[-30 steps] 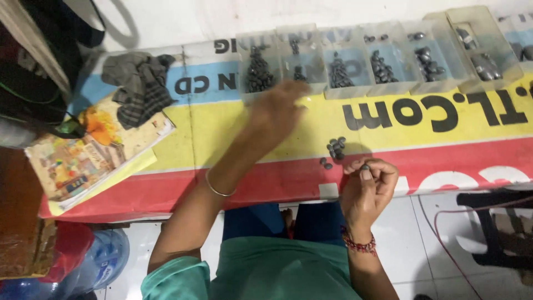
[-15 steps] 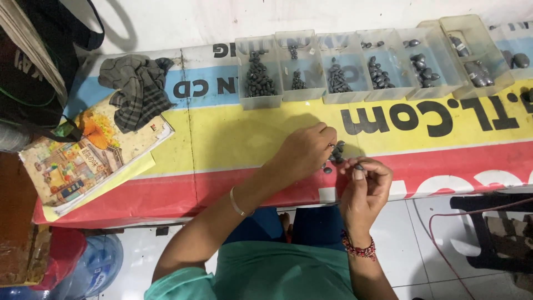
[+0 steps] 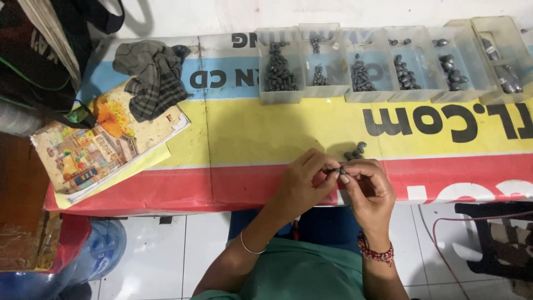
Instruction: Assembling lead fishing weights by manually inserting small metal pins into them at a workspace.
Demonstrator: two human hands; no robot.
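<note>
A long banner (image 3: pixel 250 133) in red, yellow and blue is covering the table and running from left to right across the middle of the frame. A picture book (image 3: pixel 94 150) is lying on it at the left, and a striped grey cloth (image 3: pixel 152 78) is sitting in a heap on the book's upper corner. Along the top of the frame, six clear plastic trays (image 3: pixel 388 61) are standing side by side in a row. Each tray is holding small dark metal pieces; the tray furthest left is holding the biggest pile, and the others are holding fewer. Near the lower middle of the frame, the left hand (image 3: pixel 302 180) and the right hand (image 3: pixel 369 186) are meeting fingertip to fingertip just over the red strip. Both hands are pinching one small dark piece (image 3: pixel 340 170) between them. The piece is too tiny to tell which way it is pointing or how its long side is lying. Just above the hands, a little pile of dark pieces (image 3: pixel 355 151) is lying on the yellow strip; about three or four are showing.
</note>
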